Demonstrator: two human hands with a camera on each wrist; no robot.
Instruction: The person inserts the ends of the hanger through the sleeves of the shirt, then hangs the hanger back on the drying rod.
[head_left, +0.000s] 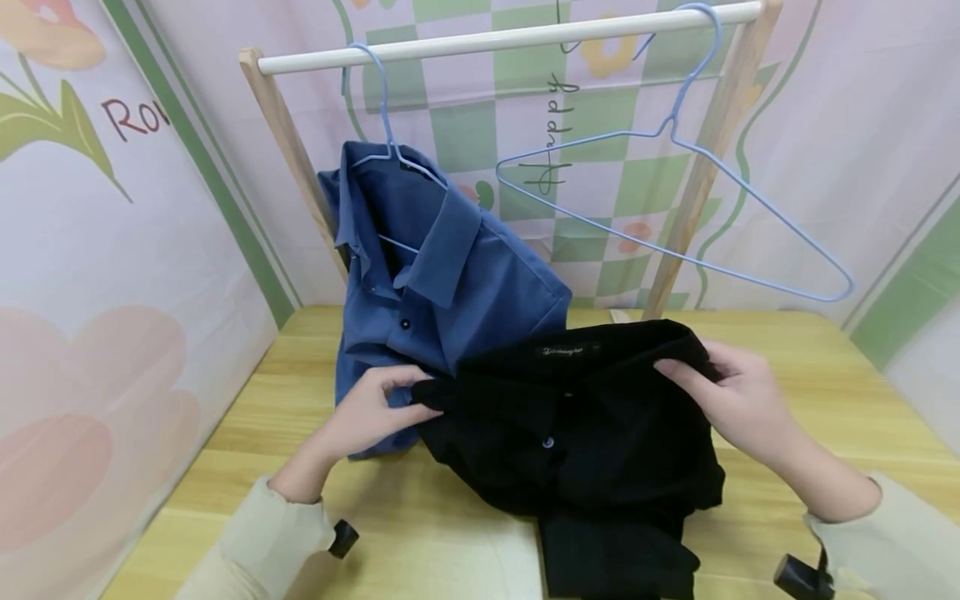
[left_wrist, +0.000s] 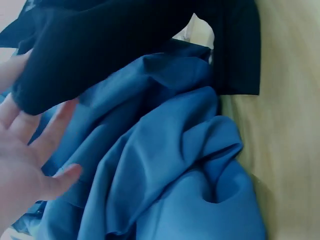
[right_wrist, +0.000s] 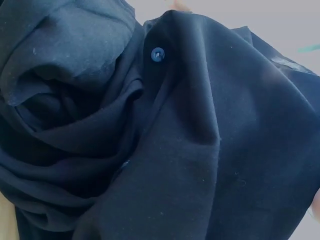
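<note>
A black buttoned shirt (head_left: 600,450) is held up between both hands, its collar label facing the head camera. My left hand (head_left: 375,412) pinches the shirt at its left edge between thumb and fingers. On the other side my right hand (head_left: 738,400) grips the collar area, thumb in front and fingers behind. Black cloth with a blue button (right_wrist: 158,54) fills the right wrist view. Behind the black shirt, a blue shirt (head_left: 450,275) hangs on a light blue hanger (head_left: 386,108). In the left wrist view, folds of the blue shirt (left_wrist: 155,150) lie beside my left hand (left_wrist: 30,160).
A rack with a white rail (head_left: 517,37) and wooden posts stands at the back of the wooden table (head_left: 240,467). From the rail's right end hangs a bare light blue hanger (head_left: 678,137). Patterned curtains (head_left: 480,108) stand behind and to the left.
</note>
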